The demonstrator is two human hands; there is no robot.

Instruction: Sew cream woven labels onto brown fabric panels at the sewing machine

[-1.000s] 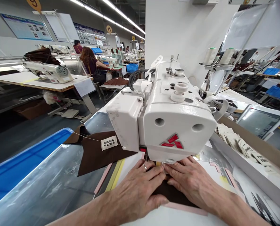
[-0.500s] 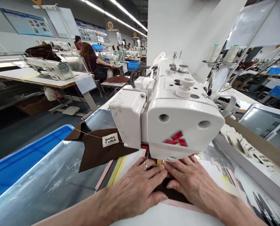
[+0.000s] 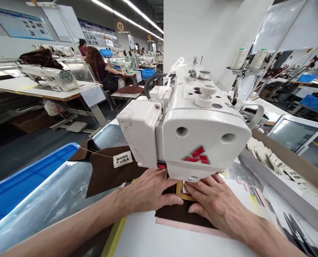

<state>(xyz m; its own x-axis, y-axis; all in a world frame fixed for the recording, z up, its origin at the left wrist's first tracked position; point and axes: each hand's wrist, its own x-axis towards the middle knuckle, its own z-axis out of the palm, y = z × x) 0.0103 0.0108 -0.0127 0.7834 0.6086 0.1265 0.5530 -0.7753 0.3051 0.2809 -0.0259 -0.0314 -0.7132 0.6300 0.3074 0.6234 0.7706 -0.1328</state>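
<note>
A dark brown fabric piece (image 3: 180, 214) lies flat beneath the head of a white sewing machine (image 3: 204, 139). On it rests a tan frame (image 3: 184, 196) with a small white label (image 3: 185, 187) partly showing inside. My right hand (image 3: 215, 196) is spread flat, its fingertips at the label and frame, its thumb on the fabric. To the left of the frame, my left hand (image 3: 148, 191) lies with its thumb stretched out; its fingertips are hidden under the machine head. Another brown fabric piece (image 3: 102, 175) bearing a BIMBA Y LOLA label (image 3: 122, 159) lies to the left, with a thread running across it.
A long box (image 3: 295, 200) of labels stands on the right, with black scissors (image 3: 298, 232) in front of it. Behind it is a screen (image 3: 298, 134). A blue bin (image 3: 36, 182) is at the left. Thread cones (image 3: 239, 59) stand at the back right. A person (image 3: 98, 67) sits farther off.
My left hand has moved left and forward, away from my right hand, uncovering the tan frame and part of the white label. My right hand stays nearly in place. The view has shifted slightly.
</note>
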